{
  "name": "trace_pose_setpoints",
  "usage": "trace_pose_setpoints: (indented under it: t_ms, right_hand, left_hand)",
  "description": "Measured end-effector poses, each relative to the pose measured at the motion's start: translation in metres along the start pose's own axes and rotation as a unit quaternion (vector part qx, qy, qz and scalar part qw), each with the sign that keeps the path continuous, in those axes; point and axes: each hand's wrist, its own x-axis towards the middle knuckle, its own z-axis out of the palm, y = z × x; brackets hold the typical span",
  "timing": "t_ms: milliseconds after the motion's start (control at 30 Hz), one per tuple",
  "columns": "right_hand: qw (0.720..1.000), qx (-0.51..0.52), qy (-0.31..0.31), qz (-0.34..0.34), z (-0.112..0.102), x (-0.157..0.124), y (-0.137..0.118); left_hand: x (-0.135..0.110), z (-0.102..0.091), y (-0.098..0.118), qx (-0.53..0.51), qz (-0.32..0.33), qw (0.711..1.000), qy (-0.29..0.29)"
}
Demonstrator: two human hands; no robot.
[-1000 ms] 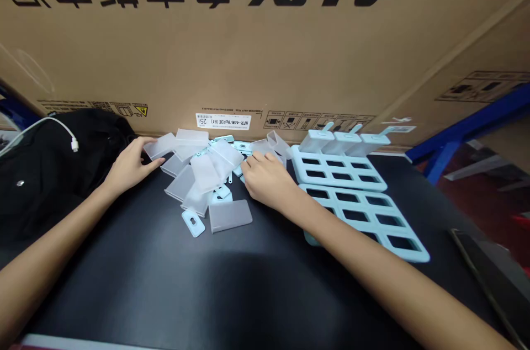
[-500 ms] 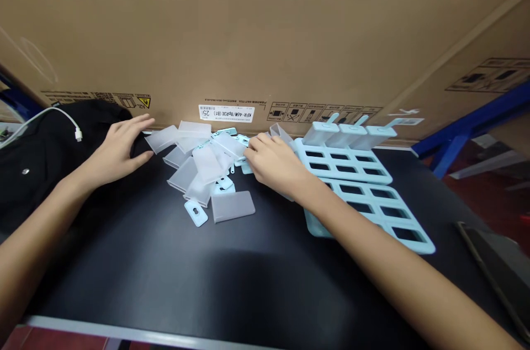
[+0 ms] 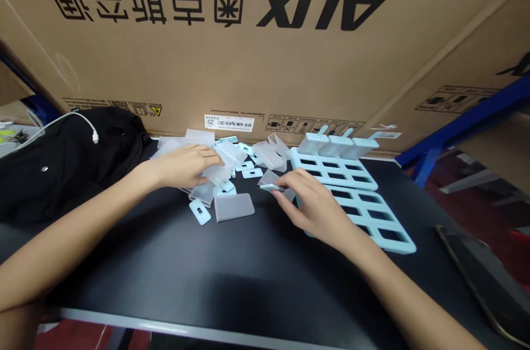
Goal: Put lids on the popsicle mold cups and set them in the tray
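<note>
One sleeve [image 3: 271, 180]: frosted clear plastic, pinched in the right hand [image 3: 317, 206], just left of the pale blue slotted trays [image 3: 408, 247].
Left hand [image 3: 186, 165]: curled on the sleeve pile [image 3: 229, 152], farther left; grip unclear.

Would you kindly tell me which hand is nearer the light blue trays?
Right. The right hand lies at the left edge of the trays; the left hand rests on the pile of clear covers, farther left.

I see frosted, milky-white covers [image 3: 234, 206] on a matte black table [image 3: 207, 272], pale blue trays [image 3: 364, 212] gridded with dark rectangular slots, a brown cardboard box [image 3: 248, 74] printed in black lettering, a black bag [image 3: 70, 168], white cable [image 3: 74, 118].
</note>
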Motion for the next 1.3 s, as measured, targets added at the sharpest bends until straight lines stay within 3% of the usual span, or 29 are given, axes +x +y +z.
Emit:
trace_pose_setpoints:
  t_ms: [167, 267, 333, 433, 500, 567, 767, 933, 1100, 1200, 1300]
  right_hand:
    - [0.996, 0.086, 0.022, 0.024, -0.003, 0.000, -0.008]
    - [0.979, 0.178, 0.027, 0.099, -0.005, 0.001, -0.013]
    - [0.947, 0.281, 0.015, 0.154, -0.006, 0.002, -0.016]
    - [0.876, 0.432, -0.033, 0.211, -0.004, 0.002, -0.021]
    - [0.835, 0.494, -0.072, 0.234, -0.001, 0.002, -0.024]
    - [0.803, 0.533, -0.104, 0.245, 0.004, 0.000, -0.027]
    - [0.732, 0.612, -0.157, 0.255, 0.020, -0.004, -0.042]
    - [0.714, 0.636, -0.150, 0.252, 0.026, -0.006, -0.046]
    - [0.703, 0.658, -0.113, 0.247, 0.031, -0.009, -0.047]
    - [0.711, 0.642, -0.135, 0.251, 0.031, -0.008, -0.051]
    - [0.729, 0.611, -0.168, 0.258, 0.031, -0.008, -0.057]
  left_hand:
    - [0.000, -0.009, 0.001, -0.055, -0.048, 0.997, -0.005]
    - [-0.004, -0.007, 0.023, -0.103, -0.023, 0.991, 0.088]
    - [-0.009, 0.007, 0.052, -0.162, 0.017, 0.971, 0.173]
    - [-0.018, 0.041, 0.103, -0.286, 0.059, 0.912, 0.288]
    - [-0.021, 0.063, 0.129, -0.356, 0.079, 0.887, 0.283]
    - [-0.022, 0.078, 0.140, -0.389, 0.102, 0.871, 0.283]
    - [-0.018, 0.085, 0.126, -0.375, 0.030, 0.871, 0.317]
    - [-0.020, 0.089, 0.122, -0.339, 0.084, 0.884, 0.311]
    - [-0.023, 0.090, 0.125, -0.301, 0.057, 0.901, 0.307]
    - [-0.024, 0.088, 0.126, -0.275, 0.046, 0.906, 0.319]
    - [-0.021, 0.090, 0.124, -0.250, 0.078, 0.895, 0.361]
